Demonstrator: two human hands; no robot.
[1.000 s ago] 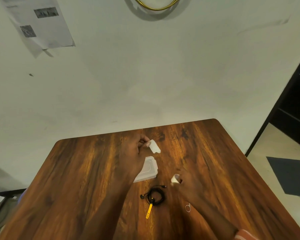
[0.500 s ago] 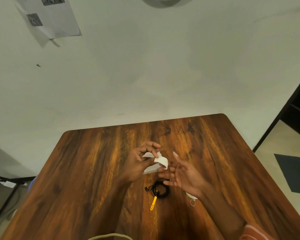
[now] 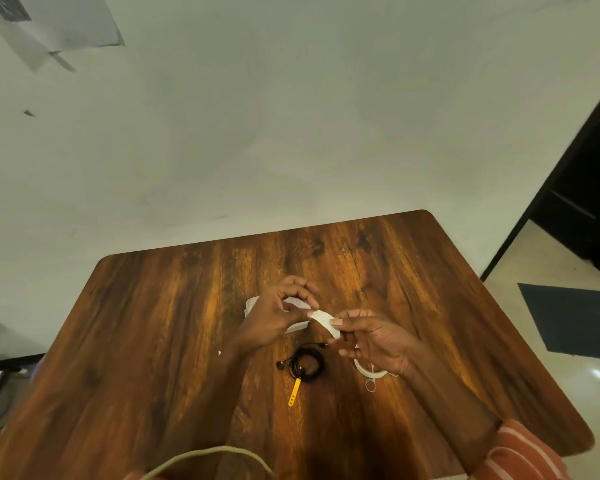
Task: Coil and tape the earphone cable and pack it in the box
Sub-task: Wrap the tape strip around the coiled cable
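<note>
A black coiled earphone cable [image 3: 307, 366] with a yellow strap lies on the wooden table [image 3: 153, 341], just below my hands. Between the hands stretches a short white strip of tape [image 3: 323, 321]. My left hand [image 3: 278, 315] pinches its left end, and my right hand [image 3: 374, 341] pinches its right end with thumb and fingers. The small clear plastic box [image 3: 252, 303] lies flat behind my left hand, mostly hidden by it. A white tape roll [image 3: 364, 368] rests on the table under my right wrist.
A small wire ring [image 3: 370, 386] lies near the tape roll. The table's far edge meets a white wall. To the right the floor holds a dark mat [image 3: 575, 320], with dark furniture beyond it. A beige cord loops at the bottom edge.
My right hand came up from beside the cable and took hold of the strip's free end. My left hand carried the strip toward the middle, in front of the box.
</note>
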